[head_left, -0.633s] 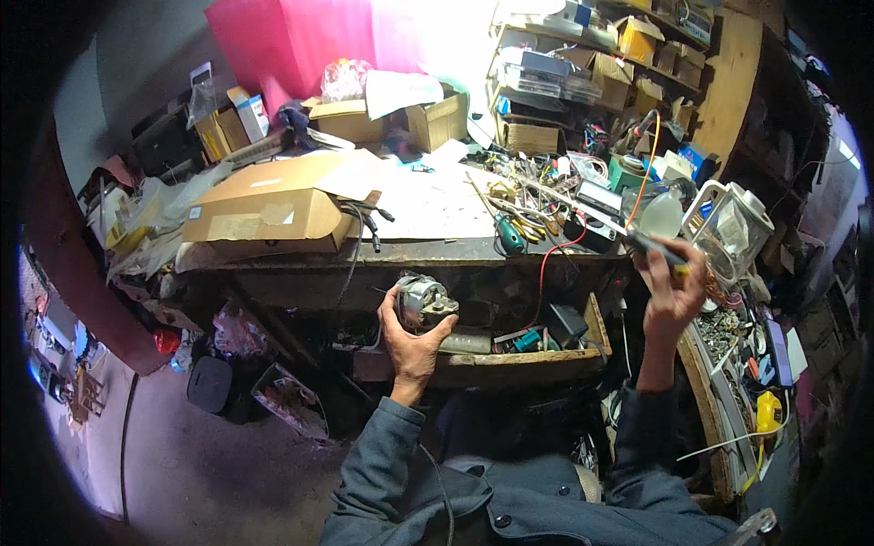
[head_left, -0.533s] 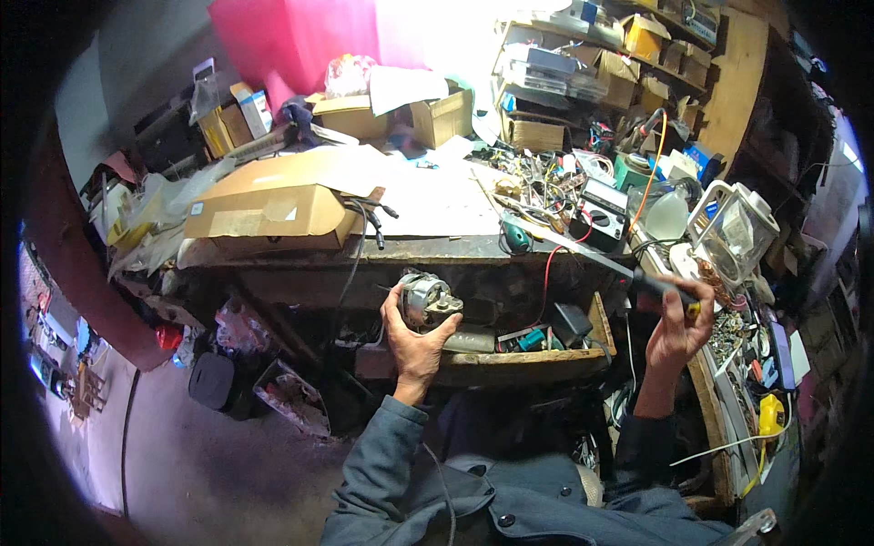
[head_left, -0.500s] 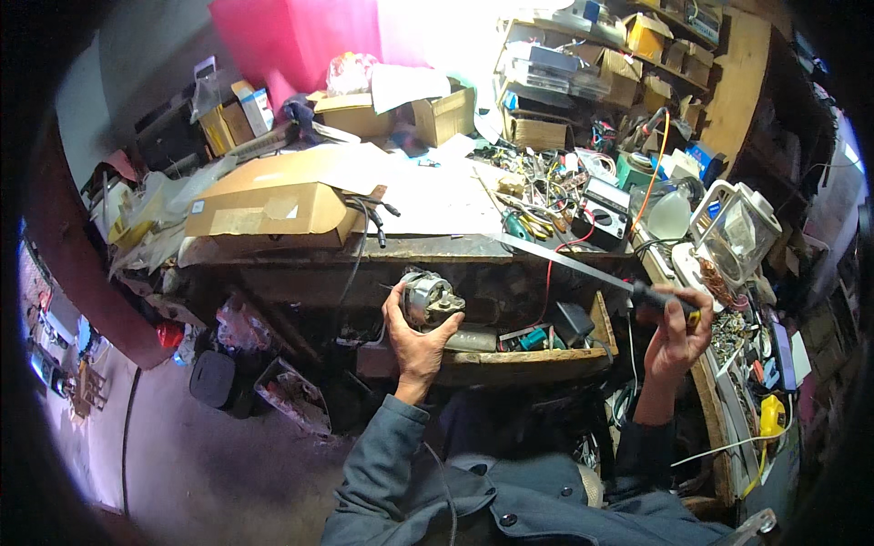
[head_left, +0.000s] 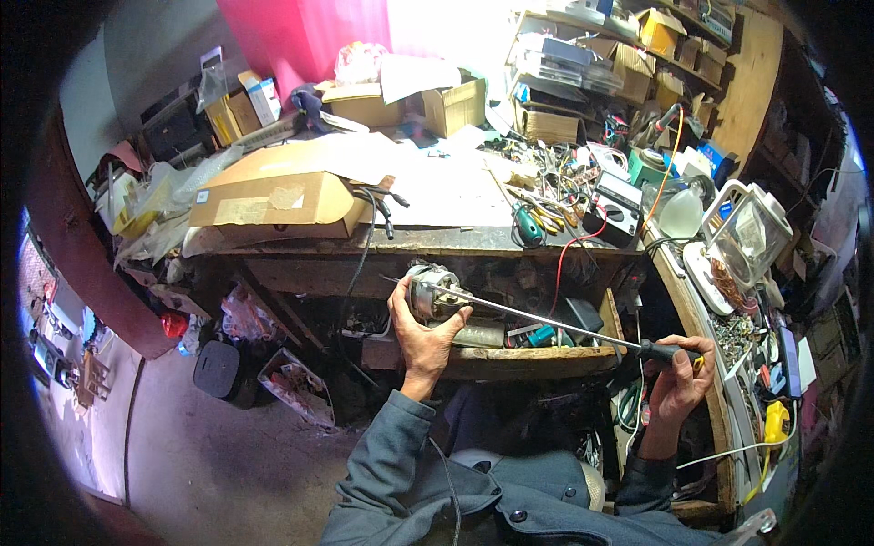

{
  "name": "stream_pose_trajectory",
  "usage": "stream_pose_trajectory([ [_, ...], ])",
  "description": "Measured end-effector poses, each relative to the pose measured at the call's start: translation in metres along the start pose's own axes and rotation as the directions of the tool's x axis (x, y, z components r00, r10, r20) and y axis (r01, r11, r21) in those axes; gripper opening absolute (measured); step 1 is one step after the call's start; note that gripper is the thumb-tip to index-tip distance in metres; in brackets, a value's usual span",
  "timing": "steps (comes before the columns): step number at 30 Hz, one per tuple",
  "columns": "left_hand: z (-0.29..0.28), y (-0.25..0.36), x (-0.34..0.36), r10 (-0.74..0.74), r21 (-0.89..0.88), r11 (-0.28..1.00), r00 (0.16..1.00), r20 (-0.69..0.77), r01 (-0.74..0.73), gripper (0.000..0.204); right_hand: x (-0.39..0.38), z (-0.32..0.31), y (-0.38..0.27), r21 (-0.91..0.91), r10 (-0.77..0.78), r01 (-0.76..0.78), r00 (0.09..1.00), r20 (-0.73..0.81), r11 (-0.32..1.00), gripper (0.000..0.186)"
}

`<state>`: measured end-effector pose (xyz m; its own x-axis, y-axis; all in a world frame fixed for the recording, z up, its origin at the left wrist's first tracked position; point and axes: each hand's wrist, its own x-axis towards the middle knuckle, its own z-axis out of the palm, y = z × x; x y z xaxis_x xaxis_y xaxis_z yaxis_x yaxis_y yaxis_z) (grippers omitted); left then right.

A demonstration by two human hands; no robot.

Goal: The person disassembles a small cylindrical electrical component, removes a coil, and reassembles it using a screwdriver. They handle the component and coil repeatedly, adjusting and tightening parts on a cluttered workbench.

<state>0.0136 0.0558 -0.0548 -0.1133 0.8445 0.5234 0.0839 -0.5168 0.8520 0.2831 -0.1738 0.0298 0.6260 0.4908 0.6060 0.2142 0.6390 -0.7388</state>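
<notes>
My left hand is closed around a round, silvery metal part that looks like a small electric motor, held up in front of the bench edge. In my right hand is a long screwdriver, its dark handle between my fingers and thumb. The shaft slants up to the left, and its tip meets the face of the motor in the picture; whether it sits in a screw I cannot tell. Below the motor is a pulled-out wooden drawer with a teal-handled tool and other parts in it.
An opened cardboard box and black cable ends lie on the bench. Pliers and loose tools heap up beside a multimeter. A clear-walled appliance jug stands at right. A dark bin is on the floor at left.
The screwdriver has swung down, its tip going from above the bench to the face of the motor. My right hand has dropped slightly; my left hand keeps holding the motor.
</notes>
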Motion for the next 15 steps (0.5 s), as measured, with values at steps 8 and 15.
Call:
stream_pose_trajectory([
  [8, 0.001, -0.002, -0.001, 0.029, 0.043, 0.999, 1.000, -0.007, -0.029, 0.095, -0.006, 0.013, -0.005, -0.076, -0.060, 0.059, 0.998, -0.017, 0.995, 0.026],
  [15, 0.002, 0.004, -0.001, 0.043, 0.060, 0.997, 0.999, -0.009, -0.042, 0.094, -0.003, 0.014, -0.023, -0.195, -0.001, 0.009, 0.999, 0.040, 0.981, 0.032],
])
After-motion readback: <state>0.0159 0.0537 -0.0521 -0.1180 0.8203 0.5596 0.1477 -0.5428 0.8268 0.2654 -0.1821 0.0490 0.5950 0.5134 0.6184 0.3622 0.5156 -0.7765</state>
